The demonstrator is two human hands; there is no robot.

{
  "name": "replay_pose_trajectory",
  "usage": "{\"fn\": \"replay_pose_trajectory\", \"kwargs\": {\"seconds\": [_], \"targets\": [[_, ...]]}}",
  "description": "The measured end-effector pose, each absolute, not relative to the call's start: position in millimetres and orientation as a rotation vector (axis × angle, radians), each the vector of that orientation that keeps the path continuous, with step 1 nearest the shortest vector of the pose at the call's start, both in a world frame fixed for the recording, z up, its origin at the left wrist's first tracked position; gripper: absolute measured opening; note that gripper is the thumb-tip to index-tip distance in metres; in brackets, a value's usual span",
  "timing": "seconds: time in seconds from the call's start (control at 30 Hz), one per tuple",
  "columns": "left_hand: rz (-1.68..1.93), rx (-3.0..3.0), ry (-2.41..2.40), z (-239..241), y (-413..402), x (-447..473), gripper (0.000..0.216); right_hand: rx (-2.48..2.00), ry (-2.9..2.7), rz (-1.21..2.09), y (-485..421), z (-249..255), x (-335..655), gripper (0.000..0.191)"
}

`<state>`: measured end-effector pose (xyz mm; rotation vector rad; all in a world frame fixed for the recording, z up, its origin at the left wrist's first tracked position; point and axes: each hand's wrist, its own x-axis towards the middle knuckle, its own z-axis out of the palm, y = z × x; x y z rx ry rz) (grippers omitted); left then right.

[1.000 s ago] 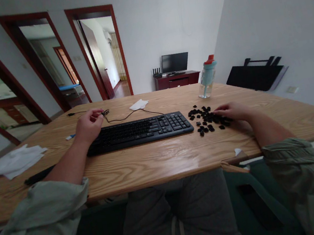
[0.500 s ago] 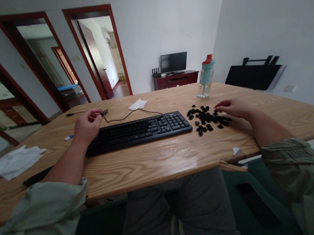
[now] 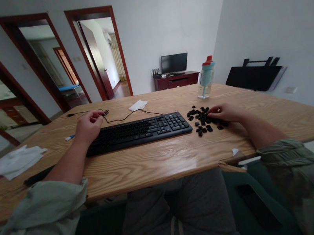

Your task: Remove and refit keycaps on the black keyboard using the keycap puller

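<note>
A black keyboard (image 3: 147, 131) lies across the wooden table, its left part looking bare of many keycaps. At its far left corner rests my left hand (image 3: 88, 125), thumb and bent fingers drawn together; whatever they hold is too small to make out. The keyboard's coiled cable (image 3: 105, 112) lies just past those fingertips. To the keyboard's right, loose black keycaps (image 3: 202, 129) are scattered in a pile. My right hand (image 3: 225, 113) reaches into this pile from the right, fingers stretched out and slightly apart, fingertips among the keycaps. Part of the pile is hidden under it.
A water bottle (image 3: 206, 78) with a red lid stands behind the keycaps. White tissues (image 3: 13, 162) lie at the left, and a folded one (image 3: 138, 105) behind the keyboard. A black strip (image 3: 38, 177) lies beneath my left forearm. The table's front edge is chipped near a white scrap (image 3: 235, 152).
My right hand has moved left, further into the pile of keycaps. My left hand stays nearly where it was, by the keyboard's far left corner.
</note>
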<state>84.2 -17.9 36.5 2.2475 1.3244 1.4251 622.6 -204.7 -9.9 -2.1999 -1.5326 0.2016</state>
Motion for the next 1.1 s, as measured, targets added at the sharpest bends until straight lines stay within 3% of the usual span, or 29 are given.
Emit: {"fn": "replay_pose_trajectory", "kwargs": {"seconds": [0.2,0.43,0.7,1.1], "targets": [[1.443,2.227,1.32,37,-19,86,0.03,-2.264,-1.538,0.021,-205,-8,614,0.031],[1.447,2.251,1.302,38,-21,87,0.031,-2.12,-1.865,-0.043,-195,-8,587,0.047],[1.397,2.265,1.314,36,-19,87,0.033,-2.098,-1.935,-0.144,-187,-13,594,0.029],[1.408,2.268,1.301,35,-17,87,0.03,-2.161,-1.771,-0.158,-191,-14,597,0.028]]}}
